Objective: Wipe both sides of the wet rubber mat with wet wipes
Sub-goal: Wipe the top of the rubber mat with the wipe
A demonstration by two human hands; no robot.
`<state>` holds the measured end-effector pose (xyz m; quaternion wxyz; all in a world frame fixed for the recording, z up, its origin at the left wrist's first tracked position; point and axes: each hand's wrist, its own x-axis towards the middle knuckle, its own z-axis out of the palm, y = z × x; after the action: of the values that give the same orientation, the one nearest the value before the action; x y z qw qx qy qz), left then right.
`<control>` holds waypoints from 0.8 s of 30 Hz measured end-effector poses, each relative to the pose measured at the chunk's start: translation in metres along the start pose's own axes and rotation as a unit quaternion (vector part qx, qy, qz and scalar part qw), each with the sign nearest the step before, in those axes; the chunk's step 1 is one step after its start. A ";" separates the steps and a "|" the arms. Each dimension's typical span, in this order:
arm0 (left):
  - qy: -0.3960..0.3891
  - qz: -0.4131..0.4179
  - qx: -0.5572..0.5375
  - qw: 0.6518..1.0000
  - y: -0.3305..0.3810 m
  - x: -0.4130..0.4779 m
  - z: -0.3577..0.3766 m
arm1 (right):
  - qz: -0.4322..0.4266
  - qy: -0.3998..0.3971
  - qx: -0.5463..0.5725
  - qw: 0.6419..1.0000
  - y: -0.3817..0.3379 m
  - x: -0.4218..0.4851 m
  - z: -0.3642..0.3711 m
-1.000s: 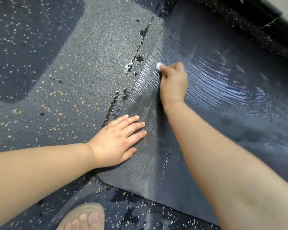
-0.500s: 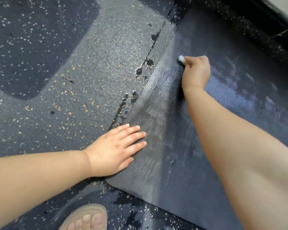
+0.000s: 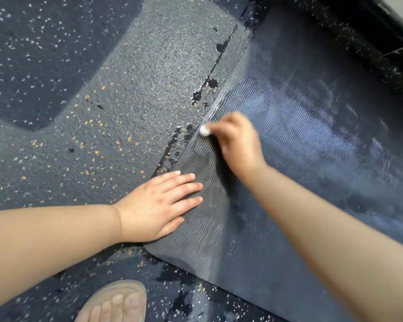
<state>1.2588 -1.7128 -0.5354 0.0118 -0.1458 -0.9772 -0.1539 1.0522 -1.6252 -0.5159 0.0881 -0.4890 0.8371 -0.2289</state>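
Dark rubber mat (image 3: 312, 147) — wavy-ribbed, wet-glossy

1. A floor-level spot with gym-style or utility flooring; whether it is a home or a public place cannot be told;
2. the floor (image 3: 107, 108) is dark, grainy and rubber-like, flecked with white and orange chips;
3. black wet patches (image 3: 211, 83) lie on it;
4. the rubber mat (image 3: 316, 140) lies flat, straight on the floor;
5. a black raised kerb (image 3: 358, 40) runs along the far right;
6. a bare foot in a beige sandal (image 3: 128, 290) stands on the floor.
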 end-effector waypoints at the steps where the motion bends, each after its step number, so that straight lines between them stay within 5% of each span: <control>1: 0.001 0.001 -0.002 1.000 0.000 -0.001 0.000 | 0.050 0.025 -0.006 0.998 0.010 0.021 -0.002; 6: -0.002 0.002 -0.006 1.000 -0.002 -0.002 -0.005 | 0.206 0.133 0.006 0.970 0.029 0.067 0.000; 18: -0.006 0.025 -0.021 0.999 -0.007 -0.033 -0.018 | -0.026 -0.011 0.030 0.999 -0.050 -0.093 0.011; 21: -0.022 0.015 -0.014 1.000 -0.002 -0.041 -0.020 | 0.099 0.070 -0.048 0.991 -0.014 -0.054 -0.004; 24: -0.032 0.016 -0.010 0.999 0.004 -0.042 -0.023 | 0.201 0.061 -0.073 0.975 0.009 -0.027 -0.010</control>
<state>1.2992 -1.7283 -0.5153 -0.0185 -0.1665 -0.9731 -0.1583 1.0550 -1.5949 -0.5130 0.0452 -0.3009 0.9365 -0.1744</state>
